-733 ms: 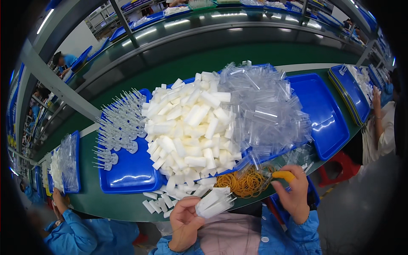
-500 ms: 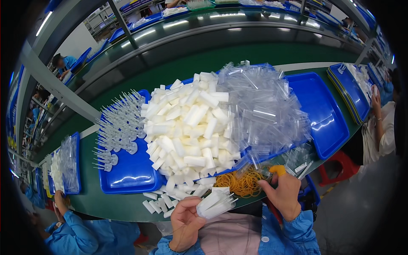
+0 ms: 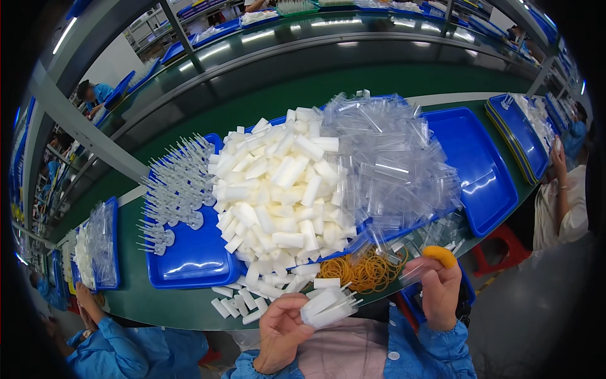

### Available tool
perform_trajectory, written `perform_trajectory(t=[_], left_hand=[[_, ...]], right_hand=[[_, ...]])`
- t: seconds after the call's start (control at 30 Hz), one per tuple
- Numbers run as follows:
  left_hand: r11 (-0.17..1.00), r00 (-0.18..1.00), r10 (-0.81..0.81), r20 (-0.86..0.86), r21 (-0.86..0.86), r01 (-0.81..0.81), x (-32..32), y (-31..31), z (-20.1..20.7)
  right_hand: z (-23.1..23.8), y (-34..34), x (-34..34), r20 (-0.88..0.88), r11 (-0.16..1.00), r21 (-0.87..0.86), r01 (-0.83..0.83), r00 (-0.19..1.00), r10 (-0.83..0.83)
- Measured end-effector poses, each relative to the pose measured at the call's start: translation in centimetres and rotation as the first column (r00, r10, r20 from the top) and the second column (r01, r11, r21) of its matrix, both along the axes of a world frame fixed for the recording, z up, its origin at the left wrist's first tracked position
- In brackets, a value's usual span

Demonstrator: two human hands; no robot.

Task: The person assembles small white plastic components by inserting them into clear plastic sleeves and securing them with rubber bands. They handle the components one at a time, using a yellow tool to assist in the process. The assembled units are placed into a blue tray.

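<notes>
My left hand (image 3: 281,330) is closed around a small bundle of clear plastic sleeves (image 3: 328,307). White material shows inside the sleeves, and thin white tips stick out at their right end. To the right, my raised right hand (image 3: 440,294) pinches a clear plastic sleeve (image 3: 413,274) between thumb and fingers. A yellow finger cot (image 3: 440,255) covers one of its fingertips. Between and beyond the hands lies a heap of tan rubber bands (image 3: 356,273). Loose white foam cylinders (image 3: 240,304) lie on the table beyond my left hand.
A large pile of white foam cylinders (image 3: 278,196) adjoins a pile of clear sleeves (image 3: 394,167). White stemmed parts (image 3: 180,186) stand in a blue tray (image 3: 189,268) at left. Another blue tray (image 3: 487,196) lies at right. Co-workers sit on both sides; a red stool (image 3: 499,252) stands at right.
My right hand has moved right and up from the rubber bands, and a clear sleeve now shows in its fingers. The left hand has shifted slightly right with its bundle.
</notes>
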State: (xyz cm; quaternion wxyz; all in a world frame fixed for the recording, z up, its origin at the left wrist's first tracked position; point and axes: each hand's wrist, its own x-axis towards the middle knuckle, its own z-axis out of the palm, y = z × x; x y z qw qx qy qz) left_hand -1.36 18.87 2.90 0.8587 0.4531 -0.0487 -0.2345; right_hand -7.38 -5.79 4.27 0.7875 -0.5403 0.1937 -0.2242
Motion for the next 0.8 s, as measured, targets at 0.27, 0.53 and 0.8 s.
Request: perform_trajectory(t=[0.27, 0.53, 0.8], left_hand=[[0.975, 0.964, -0.185, 0.190, 0.159, 0.155, -0.4, -0.7, 0.4], [0.965, 0.950, -0.218, 0.222, 0.197, 0.176, -0.4, -0.6, 0.3], [0.960, 0.957, -0.201, 0.209, 0.235, 0.150, -0.5, -0.6, 0.7]], right_hand=[[0.7, 2.5, -0.2, 0.199, 0.982, 0.129, -0.136, 0.974, 0.109], [0.7, 2.5, -0.2, 0.167, 0.955, -0.097, -0.279, 0.942, 0.292], [1.0, 2.0, -0.7, 0.105, 0.950, 0.039, -0.308, 0.947, 0.303]])
